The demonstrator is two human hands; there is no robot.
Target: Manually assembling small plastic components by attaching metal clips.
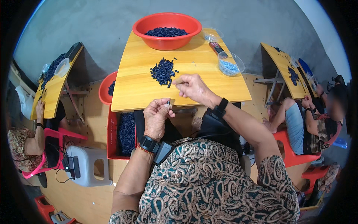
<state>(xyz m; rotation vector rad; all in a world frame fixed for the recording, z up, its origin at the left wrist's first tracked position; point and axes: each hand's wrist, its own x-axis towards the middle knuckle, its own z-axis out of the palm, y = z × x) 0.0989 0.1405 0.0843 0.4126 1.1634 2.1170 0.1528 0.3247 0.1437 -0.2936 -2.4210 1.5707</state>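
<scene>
My left hand [158, 115] is closed at the table's near edge, pinching a small dark tube-shaped piece [168, 102] between thumb and fingertips. Just right of it, my right hand [194, 89] hovers over the table with its fingers drawn together; whether anything tiny sits in them I cannot make out. A loose pile of short dark tubes [163, 71] lies on the yellow wooden table [130, 74], beyond both hands. To the right stands a clear round tub [240, 64] with small light-blue pieces [228, 68] in it.
A red basin [167, 44] of dark tubes stands at the table's far end. Beside it lie a dark keypad handset [216, 47] and a clear shallow container [216, 34]. A red crate [112, 138] and another red basin [105, 89] are lower left. People sit at side tables.
</scene>
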